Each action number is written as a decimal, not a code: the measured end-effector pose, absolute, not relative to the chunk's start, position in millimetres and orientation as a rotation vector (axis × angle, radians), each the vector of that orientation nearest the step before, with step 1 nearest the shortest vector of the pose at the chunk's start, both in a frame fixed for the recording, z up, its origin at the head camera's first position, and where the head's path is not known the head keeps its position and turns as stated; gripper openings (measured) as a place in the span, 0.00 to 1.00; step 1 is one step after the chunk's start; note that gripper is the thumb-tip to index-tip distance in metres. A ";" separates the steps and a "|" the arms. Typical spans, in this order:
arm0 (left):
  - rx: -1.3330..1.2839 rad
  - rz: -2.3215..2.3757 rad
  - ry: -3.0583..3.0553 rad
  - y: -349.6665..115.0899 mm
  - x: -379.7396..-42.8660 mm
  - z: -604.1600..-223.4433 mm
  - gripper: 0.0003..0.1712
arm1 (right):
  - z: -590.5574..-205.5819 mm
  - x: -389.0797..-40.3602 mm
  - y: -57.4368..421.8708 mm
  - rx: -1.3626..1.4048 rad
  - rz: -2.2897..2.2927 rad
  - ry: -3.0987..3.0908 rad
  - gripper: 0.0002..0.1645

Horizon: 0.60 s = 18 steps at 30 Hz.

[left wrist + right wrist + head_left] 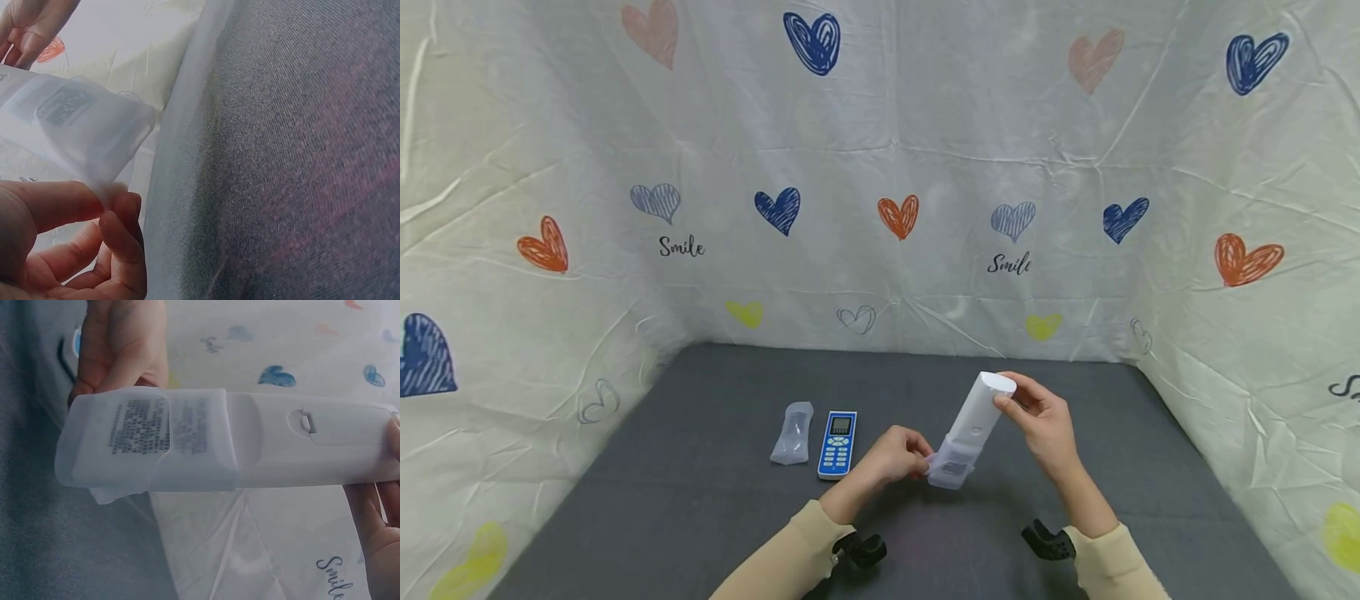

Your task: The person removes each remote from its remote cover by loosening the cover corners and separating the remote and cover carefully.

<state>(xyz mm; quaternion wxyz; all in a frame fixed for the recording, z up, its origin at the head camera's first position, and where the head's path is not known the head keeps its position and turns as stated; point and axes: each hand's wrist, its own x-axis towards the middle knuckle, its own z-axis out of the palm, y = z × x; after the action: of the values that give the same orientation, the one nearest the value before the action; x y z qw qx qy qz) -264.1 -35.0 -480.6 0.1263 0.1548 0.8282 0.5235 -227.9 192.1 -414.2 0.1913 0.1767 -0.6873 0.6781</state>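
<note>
A white remote control (pixel 979 410) is tilted above the table, its battery cover facing the right wrist camera. My right hand (pixel 1045 423) grips its upper end between thumb and fingers. Over the lower end sits a translucent silicone sleeve (pixel 952 465), covering part of the remote; a printed label shows through it in the right wrist view. With thumb and forefinger, my left hand (pixel 895 454) pinches a corner of that sleeve, seen closely in the left wrist view. The remote's button side is hidden from the wrist views.
On the dark grey table (pixel 715 500), left of my hands, lies a blue remote control (pixel 837 446) with a small screen and white buttons. Beside it is a second translucent sleeve (pixel 792 433). A white cloth (pixel 835 267) printed with hearts stands around the table's back and sides.
</note>
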 end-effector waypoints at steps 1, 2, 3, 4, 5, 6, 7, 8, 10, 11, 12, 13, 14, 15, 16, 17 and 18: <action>0.452 1.528 2.409 -34.7 -263.8 -480.7 0.04 | -413.9 -227.8 192.4 0.494 1.899 -1.930 0.20; 0.453 1.530 2.407 -34.4 -263.3 -480.7 0.04 | -413.7 -227.7 192.7 0.493 1.895 -1.929 0.20; 0.452 1.533 2.403 -34.0 -262.9 -480.8 0.04 | -413.4 -227.6 193.1 0.491 1.891 -1.929 0.20; 0.451 1.534 2.400 -33.7 -262.5 -480.8 0.05 | -413.2 -227.5 193.4 0.491 1.890 -1.929 0.20; 0.449 1.534 2.397 -33.5 -261.9 -480.6 0.05 | -413.0 -227.5 193.7 0.495 1.889 -1.931 0.20; 0.445 1.534 2.395 -33.4 -261.3 -480.5 0.04 | -412.8 -227.4 193.9 0.497 1.888 -1.933 0.20; 0.439 1.533 2.394 -33.4 -260.9 -480.4 0.04 | -412.8 -227.4 194.0 0.499 1.889 -1.935 0.20; 0.432 1.531 2.395 -33.6 -260.5 -480.4 0.04 | -412.8 -227.3 194.2 0.497 1.893 -1.936 0.20; 0.423 1.529 2.397 -34.1 -259.9 -480.4 0.04 | -413.1 -227.2 194.4 0.488 1.900 -1.935 0.20; 0.420 1.528 2.399 -34.4 -259.7 -480.7 0.04 | -413.2 -227.2 194.5 0.478 1.900 -1.936 0.20; 0.422 1.530 2.397 -34.7 -259.6 -481.0 0.04 | -413.2 -227.1 194.6 0.471 1.897 -1.938 0.20; 0.423 1.531 2.395 -34.9 -259.5 -481.3 0.04 | -413.1 -227.2 194.6 0.465 1.894 -1.937 0.20; 0.425 1.534 2.389 -35.1 -259.2 -481.5 0.04 | -413.0 -227.2 194.7 0.462 1.890 -1.936 0.20; 0.427 1.536 2.386 -35.4 -259.0 -481.6 0.04 | -412.9 -227.3 194.7 0.459 1.887 -1.938 0.20; 0.428 1.538 2.383 -35.8 -258.5 -481.8 0.04 | -412.8 -227.3 194.7 0.457 1.882 -1.942 0.20; 0.431 1.540 2.380 -36.0 -258.2 -481.9 0.04 | -412.9 -227.3 194.8 0.454 1.877 -1.948 0.20; 0.429 1.541 2.375 -36.3 -257.9 -482.1 0.04 | -412.9 -227.3 194.8 0.453 1.874 -1.952 0.20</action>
<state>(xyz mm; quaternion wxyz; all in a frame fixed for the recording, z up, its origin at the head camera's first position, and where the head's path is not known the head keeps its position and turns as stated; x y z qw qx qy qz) -257.9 -36.3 -482.1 0.1386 0.1485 0.8215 0.5328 -227.3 194.8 -412.9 0.1977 0.1619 -0.6975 0.6695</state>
